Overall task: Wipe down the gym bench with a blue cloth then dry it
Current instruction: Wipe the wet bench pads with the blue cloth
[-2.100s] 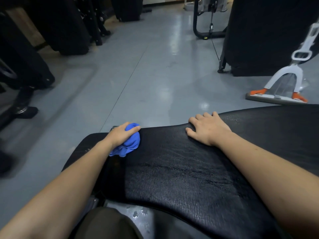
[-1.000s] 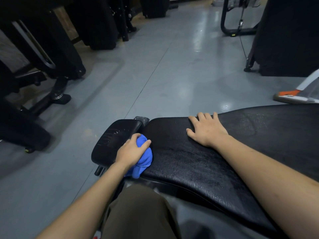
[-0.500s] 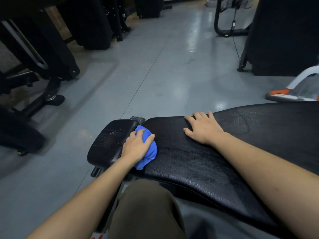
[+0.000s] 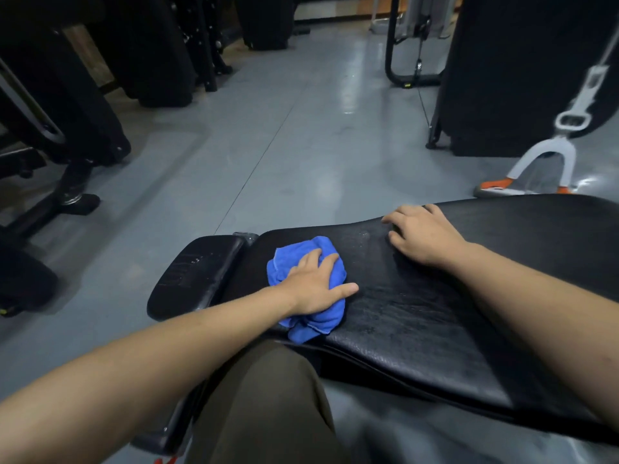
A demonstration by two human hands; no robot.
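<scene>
The blue cloth (image 4: pixel 308 286) lies bunched on the long black pad of the gym bench (image 4: pixel 435 313), close to that pad's left end and reaching its near edge, where a fold hangs just over. The left hand (image 4: pixel 315 284) presses down on the cloth with fingers spread and nearly straight — the thumb tip rests on bare vinyl just right of the cloth. The right hand (image 4: pixel 422 234) rests flat on the pad at its far edge, fingers relaxed and holding nothing, well apart from the cloth. Between the two hands the pad is bare. Left of the cloth, across a narrow gap, sits the smaller seat pad (image 4: pixel 194 272). Beyond the far edge stretches open grey floor (image 4: pixel 301 135) — a white and orange mop head (image 4: pixel 522 182) stands near the bench's far right.
</scene>
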